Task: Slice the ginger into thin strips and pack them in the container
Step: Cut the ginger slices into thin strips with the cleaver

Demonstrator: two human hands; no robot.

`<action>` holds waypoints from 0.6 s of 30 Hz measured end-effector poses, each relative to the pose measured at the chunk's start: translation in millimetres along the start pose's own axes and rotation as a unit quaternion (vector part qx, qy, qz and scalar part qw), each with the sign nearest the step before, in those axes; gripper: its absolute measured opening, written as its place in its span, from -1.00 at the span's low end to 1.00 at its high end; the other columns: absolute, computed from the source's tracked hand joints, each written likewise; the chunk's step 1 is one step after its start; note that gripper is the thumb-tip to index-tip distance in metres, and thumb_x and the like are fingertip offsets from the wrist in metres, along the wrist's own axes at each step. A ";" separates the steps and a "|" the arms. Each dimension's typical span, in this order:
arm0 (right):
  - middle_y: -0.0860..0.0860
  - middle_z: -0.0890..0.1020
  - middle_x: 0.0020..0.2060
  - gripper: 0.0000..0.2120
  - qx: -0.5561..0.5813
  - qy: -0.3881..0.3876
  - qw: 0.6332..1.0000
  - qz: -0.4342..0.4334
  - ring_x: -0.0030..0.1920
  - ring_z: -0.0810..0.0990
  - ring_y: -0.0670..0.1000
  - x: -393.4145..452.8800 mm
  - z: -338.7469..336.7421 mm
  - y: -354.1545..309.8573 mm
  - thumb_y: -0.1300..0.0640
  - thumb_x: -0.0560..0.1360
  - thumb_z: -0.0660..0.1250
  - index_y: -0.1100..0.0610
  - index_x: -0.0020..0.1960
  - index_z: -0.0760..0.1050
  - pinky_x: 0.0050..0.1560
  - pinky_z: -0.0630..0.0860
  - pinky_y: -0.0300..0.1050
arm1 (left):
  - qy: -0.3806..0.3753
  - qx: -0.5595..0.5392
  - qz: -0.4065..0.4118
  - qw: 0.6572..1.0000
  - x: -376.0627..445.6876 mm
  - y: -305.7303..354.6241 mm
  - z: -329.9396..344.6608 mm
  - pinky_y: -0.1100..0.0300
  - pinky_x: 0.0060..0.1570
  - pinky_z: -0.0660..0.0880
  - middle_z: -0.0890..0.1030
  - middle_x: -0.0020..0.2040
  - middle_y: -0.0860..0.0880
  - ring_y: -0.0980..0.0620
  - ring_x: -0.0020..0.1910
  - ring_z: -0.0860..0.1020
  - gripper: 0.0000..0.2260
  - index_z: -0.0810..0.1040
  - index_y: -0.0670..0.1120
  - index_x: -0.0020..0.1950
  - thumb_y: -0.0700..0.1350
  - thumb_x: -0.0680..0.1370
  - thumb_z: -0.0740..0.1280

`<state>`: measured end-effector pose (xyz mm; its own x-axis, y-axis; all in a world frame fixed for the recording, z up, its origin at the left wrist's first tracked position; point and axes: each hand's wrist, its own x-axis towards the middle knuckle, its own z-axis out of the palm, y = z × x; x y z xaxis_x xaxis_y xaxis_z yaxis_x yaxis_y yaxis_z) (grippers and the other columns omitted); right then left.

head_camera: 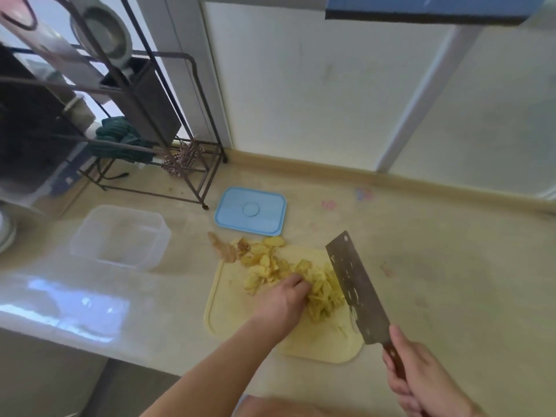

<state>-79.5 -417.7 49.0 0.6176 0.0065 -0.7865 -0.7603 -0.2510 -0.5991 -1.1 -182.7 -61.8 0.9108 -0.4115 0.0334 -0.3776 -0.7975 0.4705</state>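
On the pale tabletop (pixel 436 266), near its front edge, we see a yellow cutting board (pixel 316 341) carrying the ginger. Our left hand (pixel 285 299) rests on the board with its fingers curled down into a heap of thin ginger strips (pixel 326 296), gathering or pressing them; we cannot tell whether the fingers actually pinch any. Toward the board's far side lie flat ginger slices (pixel 261 263), not yet cut into strips, and at its far left corner some brown ginger peel (pixel 224 249) spills onto the tabletop. Our right hand (pixel 427 383) grips the dark wooden handle of a cleaver (pixel 352 284), fingers wrapped round it. The blade is tilted, its edge just beside the strips on their right, and bits of ginger cling to the steel. The clear plastic container (pixel 120 236) stands open well to the left of the board, with no ginger that we can make out inside it. Its blue lid (pixel 251 212) lies flat just beyond the board, toward the wall. A dark metal rack (pixel 168 124) stands in the tabletop's far left corner, with a green cloth (pixel 120 139) draped on one of its bars.
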 end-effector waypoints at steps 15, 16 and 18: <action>0.06 0.19 -0.47 -0.44 0.185 -0.078 0.978 0.052 -0.57 0.09 -0.07 -1.8 27.2 -22.5 -0.40 0.47 0.08 0.10 -0.31 0.33 -0.55 0.18 -0.33 | -0.013 -0.676 -0.327 0.660 23.6 70.6 -41.8 0.27 -0.01 0.50 0.65 0.09 0.02 0.11 -0.01 0.62 -0.47 0.52 -0.14 0.34 0.11 0.47 0.46; 0.06 0.18 -0.46 -0.43 0.202 -0.092 0.973 0.065 -0.57 0.08 -0.07 -3.1 27.0 -23.9 -0.41 0.47 0.08 0.09 -0.32 0.32 -0.55 0.18 -0.32 | -0.052 -0.751 -0.328 0.571 25.9 72.7 -44.9 0.14 0.08 0.50 0.64 0.14 -0.03 0.03 0.06 0.62 -0.43 0.55 -0.15 0.34 0.20 0.47 0.42; 0.05 0.14 -0.45 -0.43 0.228 -0.109 0.965 0.074 -0.57 0.06 -0.08 -3.6 26.8 -23.9 -0.42 0.47 0.07 0.09 -0.32 0.31 -0.56 0.17 -0.32 | -0.110 -0.849 -0.331 0.397 25.0 71.9 -53.9 -0.08 0.26 0.44 0.63 0.24 -0.14 -0.13 0.16 0.63 -0.42 0.64 -0.17 0.27 0.28 0.54 0.25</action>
<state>-69.0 -385.8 62.1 0.4759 0.2200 -0.8516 -0.8774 0.1857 -0.4423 3.5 -226.5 20.4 0.6105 -0.5366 -0.5826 0.7586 0.6077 0.2351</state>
